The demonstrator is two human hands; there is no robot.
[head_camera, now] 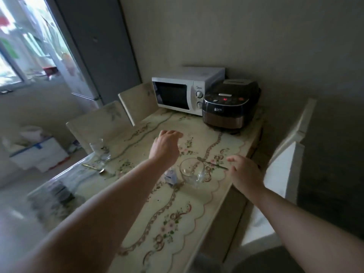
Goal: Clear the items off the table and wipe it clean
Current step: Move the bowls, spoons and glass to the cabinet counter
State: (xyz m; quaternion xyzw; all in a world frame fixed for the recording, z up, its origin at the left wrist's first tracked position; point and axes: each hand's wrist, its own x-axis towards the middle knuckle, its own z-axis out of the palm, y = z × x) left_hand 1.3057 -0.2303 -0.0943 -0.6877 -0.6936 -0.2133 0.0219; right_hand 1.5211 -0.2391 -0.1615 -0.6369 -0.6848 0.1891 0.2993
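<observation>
A clear glass bowl (192,171) stands on the floral-patterned table (171,213), with a spoon (211,164) lying across its far right rim. A small crumpled white and blue item (171,175) lies just left of the bowl. Near the left edge are a drinking glass (98,148) and a gold-handled spoon (94,168). My left hand (167,144) hovers over the table beyond the bowl, fingers loosely curled, holding nothing. My right hand (244,172) hangs to the right of the bowl, close to the spoon's handle, fingers relaxed and empty. Dark crumbs are scattered on the cloth.
A white microwave (185,93) and a dark rice cooker (230,107) stand at the table's far end against the wall. Two chairs (118,115) line the left side and a white chair (287,164) the right. Boxes (37,152) sit on the floor at left.
</observation>
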